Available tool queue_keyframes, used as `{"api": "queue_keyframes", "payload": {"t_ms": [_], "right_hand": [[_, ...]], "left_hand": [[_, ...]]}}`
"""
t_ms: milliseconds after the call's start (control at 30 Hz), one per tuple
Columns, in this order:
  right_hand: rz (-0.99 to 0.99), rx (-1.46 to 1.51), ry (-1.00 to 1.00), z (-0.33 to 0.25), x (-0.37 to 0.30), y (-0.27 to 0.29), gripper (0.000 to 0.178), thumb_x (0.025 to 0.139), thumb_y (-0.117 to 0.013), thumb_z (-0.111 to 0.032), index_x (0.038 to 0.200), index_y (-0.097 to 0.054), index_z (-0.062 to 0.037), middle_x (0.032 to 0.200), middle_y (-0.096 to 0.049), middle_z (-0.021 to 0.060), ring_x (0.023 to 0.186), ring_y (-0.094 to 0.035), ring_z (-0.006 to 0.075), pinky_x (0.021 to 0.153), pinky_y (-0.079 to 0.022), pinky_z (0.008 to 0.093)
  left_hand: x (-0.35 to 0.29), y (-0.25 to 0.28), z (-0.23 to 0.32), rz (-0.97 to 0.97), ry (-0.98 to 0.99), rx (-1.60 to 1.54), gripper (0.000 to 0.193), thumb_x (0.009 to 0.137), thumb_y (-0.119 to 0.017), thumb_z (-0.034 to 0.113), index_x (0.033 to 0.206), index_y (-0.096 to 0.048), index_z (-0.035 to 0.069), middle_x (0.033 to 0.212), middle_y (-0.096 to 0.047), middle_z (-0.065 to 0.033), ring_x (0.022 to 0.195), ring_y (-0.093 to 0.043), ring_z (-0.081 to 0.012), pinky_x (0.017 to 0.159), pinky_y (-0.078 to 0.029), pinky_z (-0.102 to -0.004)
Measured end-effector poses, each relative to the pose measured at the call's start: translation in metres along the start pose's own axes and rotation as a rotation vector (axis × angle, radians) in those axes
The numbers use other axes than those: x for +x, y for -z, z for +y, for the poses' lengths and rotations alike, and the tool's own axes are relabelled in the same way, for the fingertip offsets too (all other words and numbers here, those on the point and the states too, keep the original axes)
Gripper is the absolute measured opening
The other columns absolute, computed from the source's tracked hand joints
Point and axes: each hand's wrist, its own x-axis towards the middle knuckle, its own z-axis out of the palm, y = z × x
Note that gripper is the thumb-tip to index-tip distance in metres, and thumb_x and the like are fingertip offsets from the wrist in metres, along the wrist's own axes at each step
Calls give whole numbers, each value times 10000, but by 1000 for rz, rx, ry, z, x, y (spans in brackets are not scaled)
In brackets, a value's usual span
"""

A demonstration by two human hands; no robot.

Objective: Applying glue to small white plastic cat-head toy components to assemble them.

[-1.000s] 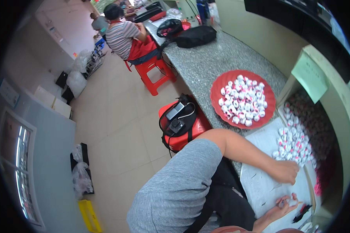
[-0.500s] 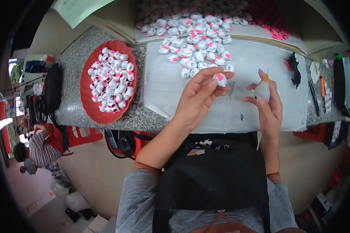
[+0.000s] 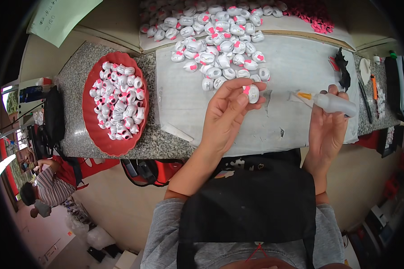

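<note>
My left hand [image 3: 226,112] pinches a small white cat-head piece with a pink bow [image 3: 251,93] between thumb and fingers, above the middle of the sheet. My right hand [image 3: 330,125] is wrapped round a translucent white squeeze bottle [image 3: 335,105]. Its thin orange-yellow nozzle [image 3: 304,95] points left toward the piece, a gap apart from it. Beyond my left hand lies a pile of similar white pieces with pink bows [image 3: 224,45]. Many more fill a red scalloped tray [image 3: 89,101] at the left.
A pale sheet [image 3: 238,134] covers the granite counter [image 3: 166,145]. Pink pieces [image 3: 309,15] are heaped at the back right. A crumpled black item [image 3: 342,67], a black stick [image 3: 365,101] and an orange pen-like tool [image 3: 374,85] lie at the right. Another person [image 3: 54,181] sits far left.
My right hand has moved right and tipped the bottle from nozzle-up to nearly level, nozzle leftward. The white piece has turned in my left hand. The view has shifted slightly.
</note>
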Motion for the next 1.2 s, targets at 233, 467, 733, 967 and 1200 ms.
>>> {"api": "queue_keyframes", "payload": {"t_ms": [233, 467, 733, 967, 1200], "right_hand": [[-198, -80, 43, 3, 8, 2, 300, 650, -567, -53, 910, -418, -40, 906, -401, 79, 705, -409, 94, 554, -378, 222], [-91, -218, -19, 18, -4, -10, 248, 638, -491, -30, 872, -408, -34, 871, -396, 61, 686, -400, 104, 529, -371, 229], [-377, 54, 63, 47, 68, 95, 276, 792, -459, -189, 960, -464, 30, 877, -513, 76, 719, -463, 144, 682, -368, 237], [-302, 4, 44, 40, 51, 22, 357, 695, -593, -272, 907, -481, -7, 830, -497, 141, 749, -484, 265, 684, -411, 359], [-227, -279, 238, 57, 74, 55, 273, 754, -513, -236, 939, -477, -38, 902, -505, 120, 811, -474, 223, 719, -388, 336]], "left_hand": [[10, -2, -4, 64, -9, -39, 234, 809, -432, 98, 1030, -447, 25, 993, -493, -152, 730, -498, -125, 645, -409, -236], [-4, 8, -1, 160, -137, 273, 281, 740, -510, 29, 1015, -454, 28, 889, -516, -55, 742, -499, -117, 673, -414, -247], [6, 8, -28, -57, -302, 157, 221, 763, -509, 89, 969, -470, 19, 836, -510, -24, 729, -513, -79, 653, -423, -216], [0, 2, -18, 89, -291, 56, 233, 749, -501, 59, 975, -468, 9, 804, -512, -20, 722, -517, -73, 631, -423, -200], [4, 4, -15, 8, -315, 63, 254, 726, -520, 33, 972, -463, 7, 829, -502, -22, 726, -510, -66, 636, -421, -200]]}}
